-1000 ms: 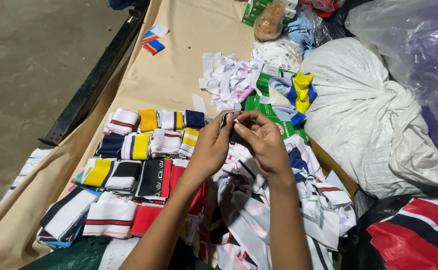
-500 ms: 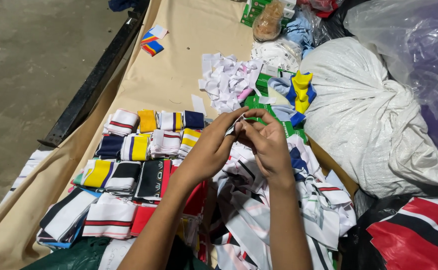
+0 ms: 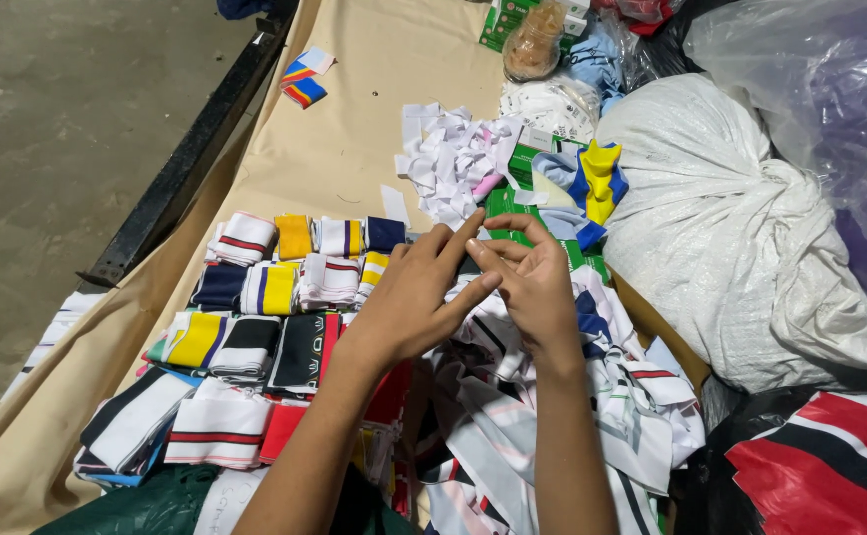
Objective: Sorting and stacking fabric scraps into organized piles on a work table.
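Observation:
My left hand and my right hand meet fingertip to fingertip above a heap of loose striped knit pieces. The left fingers are stretched out and spread, with nothing seen in them. The right fingers are bent toward them, and whether they pinch anything is hidden. To the left lie rows of folded striped knit bands in white, yellow, navy, black and red. Just beyond the fingertips sits a pile of small white paper tags.
A tan cloth covers the table, with a black rail and concrete floor at left. A tied white sack, a clear plastic bag, green boxes and a blue-yellow piece crowd the right.
Both hands pinched a small white piece before. Now the left fingers have straightened and spread, and the white piece is no longer visible. The hands stayed in the same spot.

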